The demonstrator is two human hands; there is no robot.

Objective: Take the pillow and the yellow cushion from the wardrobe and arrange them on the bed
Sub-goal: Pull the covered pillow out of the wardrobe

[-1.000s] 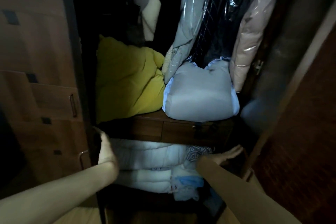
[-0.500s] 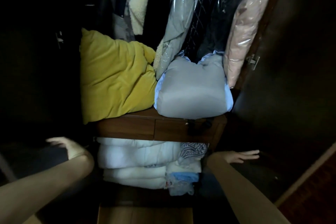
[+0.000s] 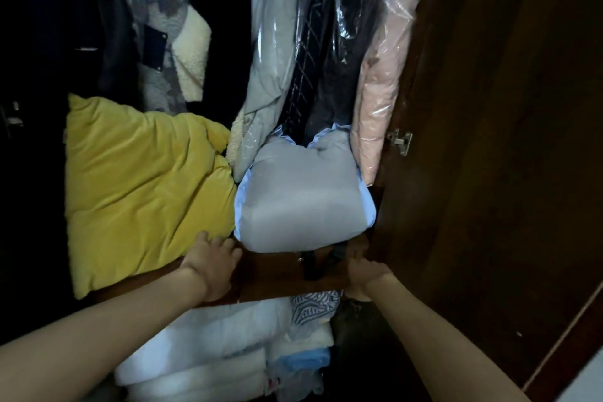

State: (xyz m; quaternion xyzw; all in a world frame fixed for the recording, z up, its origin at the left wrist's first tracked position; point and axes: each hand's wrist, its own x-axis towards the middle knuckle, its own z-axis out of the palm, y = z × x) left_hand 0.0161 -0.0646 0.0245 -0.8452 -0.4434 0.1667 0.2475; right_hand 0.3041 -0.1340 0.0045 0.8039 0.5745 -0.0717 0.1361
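Observation:
A grey pillow [image 3: 301, 199] with a pale blue frill sits on top of the wooden drawer unit [image 3: 270, 274] inside the open wardrobe. The yellow cushion [image 3: 140, 186] leans beside it on the left, touching it. My left hand [image 3: 212, 263] is open at the pillow's lower left corner, fingers against the gap between cushion and pillow. My right hand [image 3: 367, 274] is open, palm turned inward, just below the pillow's lower right corner. Neither hand holds anything.
Hanging clothes in clear plastic covers [image 3: 326, 42] drape onto the pillow's back. Folded white quilts [image 3: 202, 346] and a striped cloth [image 3: 311, 307] fill the space under the drawers. The dark wardrobe door [image 3: 489, 140] stands open at the right.
Both doors swung wide and both hands left them, rising inward to the pillow's lower corners. The view has moved closer to the wardrobe.

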